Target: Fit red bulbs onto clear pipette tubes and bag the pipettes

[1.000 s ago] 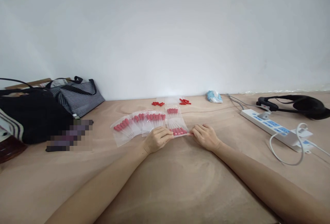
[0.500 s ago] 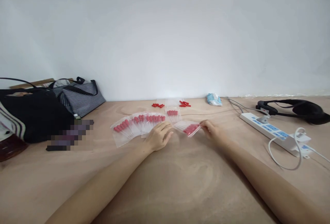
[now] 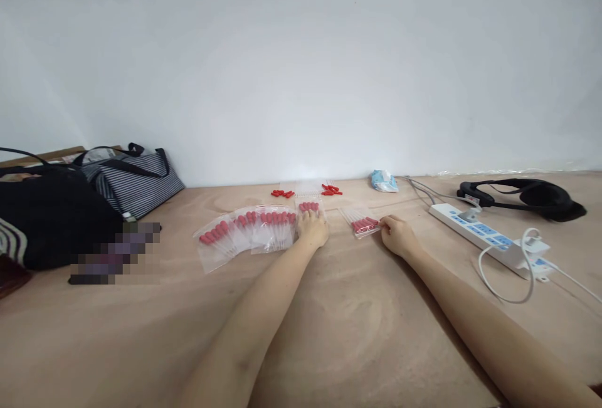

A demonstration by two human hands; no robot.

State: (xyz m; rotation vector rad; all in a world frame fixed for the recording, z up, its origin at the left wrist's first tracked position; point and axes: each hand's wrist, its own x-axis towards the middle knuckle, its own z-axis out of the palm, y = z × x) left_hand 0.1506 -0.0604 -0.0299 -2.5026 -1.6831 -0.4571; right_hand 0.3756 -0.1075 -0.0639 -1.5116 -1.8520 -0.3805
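Note:
My left hand (image 3: pixel 314 228) reaches onto a clear bag of droppers with red bulbs (image 3: pixel 308 206) in the middle. Its fingers are stretched forward over the bag's lower part, hiding the tubes. On the right, my right hand (image 3: pixel 397 234) pinches the edge of another zip bag of red-bulbed droppers (image 3: pixel 363 225), whose bulbs point towards me. To the left lie overlapping bags of droppers (image 3: pixel 244 229), fanned out flat with the bulbs at the far end. Loose red bulbs (image 3: pixel 282 193) form a small pile near the wall, with more red pieces (image 3: pixel 332 190) to their right.
A white power strip (image 3: pixel 489 239) with plugs and a looping cable lies at right, before a black headset (image 3: pixel 522 198). A blue-and-white packet (image 3: pixel 384 180) sits by the wall. At left stand a striped bag (image 3: pixel 134 179) and a black bag (image 3: pixel 56 217), beside a blurred dark item (image 3: pixel 115 254).
My left hand has moved forward and right onto the middle bag. My right hand has shifted its bag to the right, away from the left hand. The view has turned slightly.

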